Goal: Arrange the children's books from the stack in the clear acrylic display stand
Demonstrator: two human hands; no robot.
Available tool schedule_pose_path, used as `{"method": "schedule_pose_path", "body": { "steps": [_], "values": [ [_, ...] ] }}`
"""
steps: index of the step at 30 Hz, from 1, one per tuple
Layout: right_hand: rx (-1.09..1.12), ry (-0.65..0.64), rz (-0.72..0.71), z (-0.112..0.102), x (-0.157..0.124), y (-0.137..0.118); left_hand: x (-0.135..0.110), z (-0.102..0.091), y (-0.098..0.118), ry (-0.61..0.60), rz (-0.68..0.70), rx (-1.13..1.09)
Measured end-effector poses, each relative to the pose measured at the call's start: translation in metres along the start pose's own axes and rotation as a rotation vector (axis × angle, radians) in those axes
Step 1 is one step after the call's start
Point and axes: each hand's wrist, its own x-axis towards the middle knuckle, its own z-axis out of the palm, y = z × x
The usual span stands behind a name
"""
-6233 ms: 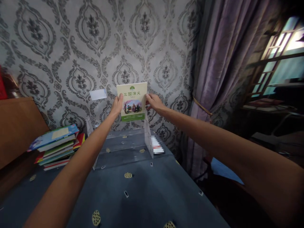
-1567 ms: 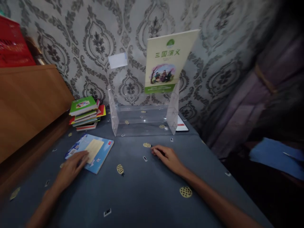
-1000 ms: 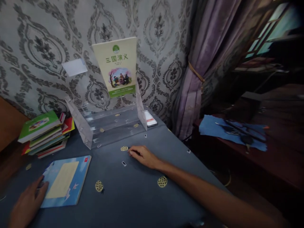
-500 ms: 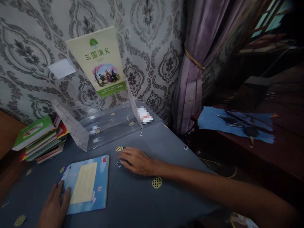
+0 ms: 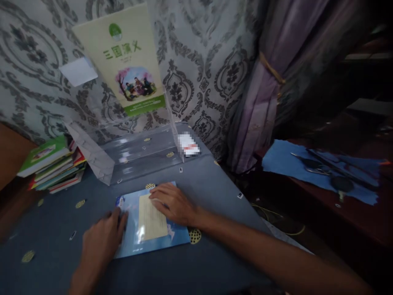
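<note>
A light-blue exercise book [image 5: 130, 235] with a pale yellow label panel lies flat on the grey-blue table cover. My left hand [image 5: 102, 235] rests along its left edge, thumb and forefinger apart at the cover's margin. My right hand [image 5: 172, 203] lies across the upper right of the cover, fingers stretched loosely toward the label. Behind the book stands a clear plastic book rack [image 5: 101, 164]. Upright at its back is a tall cream and green book [image 5: 135, 53] with a picture of seated figures.
Several stacked books [image 5: 52, 162] sit left of the rack. Right of it is a small blurred white item [image 5: 188, 144]. A blue cloth [image 5: 279, 159] with dark tools covers part of another surface at right. A tied purple curtain [image 5: 264, 106] hangs beside the patterned wall.
The exercise book has slid right with my left hand at its edge. My right hand was on the bare table cover beside it and now lies over the book. The view has shifted slightly.
</note>
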Motion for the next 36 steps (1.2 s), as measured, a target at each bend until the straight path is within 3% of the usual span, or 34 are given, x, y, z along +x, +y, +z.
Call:
{"method": "schedule_pose_path", "body": {
  "steps": [2,4,6,8,13,17,20,23,31,36],
  "values": [
    [0.005,0.005,0.094,0.000,-0.002,0.005,0.009,-0.016,0.012,0.006,-0.041,0.033],
    [-0.009,-0.038,0.154,0.000,-0.004,0.010,0.022,-0.021,0.020,0.149,0.008,0.028],
    [-0.042,-0.084,0.141,-0.001,-0.004,0.012,0.037,-0.014,0.025,0.301,0.151,-0.015],
    [-0.077,-0.107,0.094,-0.001,-0.005,0.011,0.050,0.000,0.029,0.370,0.312,-0.127],
    [-0.145,-0.091,-0.014,0.000,-0.009,0.009,0.058,0.029,0.028,0.387,0.465,-0.417],
    [-0.230,-0.064,-0.105,0.002,-0.011,0.017,0.047,0.028,0.021,0.363,0.480,-0.566],
    [-0.250,-0.015,-0.208,0.003,-0.011,0.027,0.044,0.025,0.019,0.403,0.480,-0.570],
    [-0.280,-0.054,-0.233,0.005,-0.011,0.031,0.046,0.025,0.017,0.417,0.499,-0.541],
    [-0.317,-0.152,-0.089,0.011,-0.011,0.014,0.050,0.034,0.004,0.363,0.555,-0.593],
    [-0.414,-0.152,0.174,0.009,-0.015,0.007,0.051,0.038,0.002,0.387,0.581,-0.601]
  ]
}}
